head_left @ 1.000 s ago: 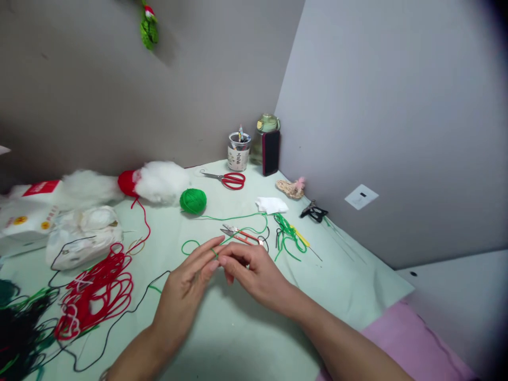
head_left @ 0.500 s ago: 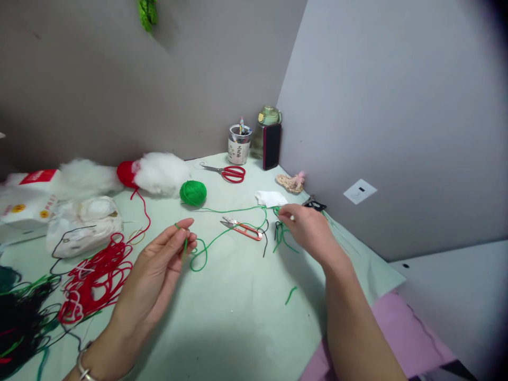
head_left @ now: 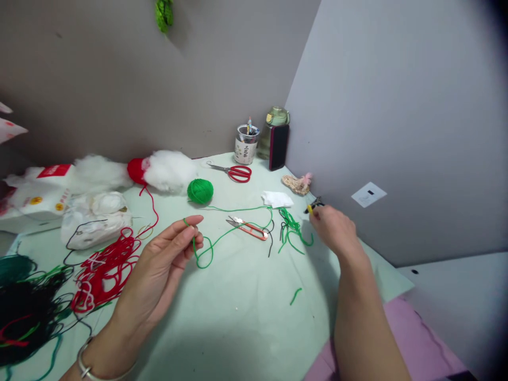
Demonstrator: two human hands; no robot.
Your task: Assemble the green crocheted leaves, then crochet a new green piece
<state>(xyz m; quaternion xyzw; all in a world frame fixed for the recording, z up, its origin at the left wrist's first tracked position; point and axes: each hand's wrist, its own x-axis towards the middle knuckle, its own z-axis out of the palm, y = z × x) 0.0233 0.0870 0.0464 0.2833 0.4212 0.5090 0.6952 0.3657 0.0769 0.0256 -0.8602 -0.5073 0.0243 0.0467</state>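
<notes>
My left hand (head_left: 169, 264) pinches a strand of green yarn (head_left: 204, 266), which is looped over the index finger. The strand runs across the table to a green yarn ball (head_left: 200, 191). At the table's right edge, my right hand (head_left: 333, 227) is closed on a slim yellow-ended tool (head_left: 310, 210); the rest of it is hidden by the hand. A small black item (head_left: 317, 202) lies just behind those fingers. Left of the right hand is a bunch of cut green yarn ends (head_left: 291, 227). Orange-handled thread snips (head_left: 250, 228) lie between my hands.
Red-handled scissors (head_left: 240, 173), a pen jar (head_left: 246, 145), a green bottle (head_left: 278, 115) and an upright phone (head_left: 279, 147) stand or lie at the back. White stuffing (head_left: 170, 172), tangled red yarn (head_left: 107, 270) and dark yarn (head_left: 32, 312) fill the left side.
My right hand has moved right, from the green yarn ends to the table's edge, and now has a yellow-ended tool in its fingers. My left hand keeps its pinch on the yarn.
</notes>
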